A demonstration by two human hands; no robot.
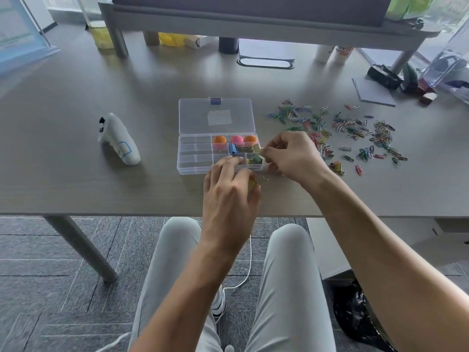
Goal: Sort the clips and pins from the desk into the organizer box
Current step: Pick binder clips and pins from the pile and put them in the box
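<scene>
Organizer box (195,148) lengthwise left-right, apparently.

No legible text, labels or numbers anywhere

Soft daylight from windows beyond the desk (101,102); faint shadows, mild sheen, blurred and bent toward the edges.

Both bare forearms reach forward. The left hand (229,191) has curled fingers pinching something small and yellow; the right hand (291,154), just beside it, pinches too.
</scene>
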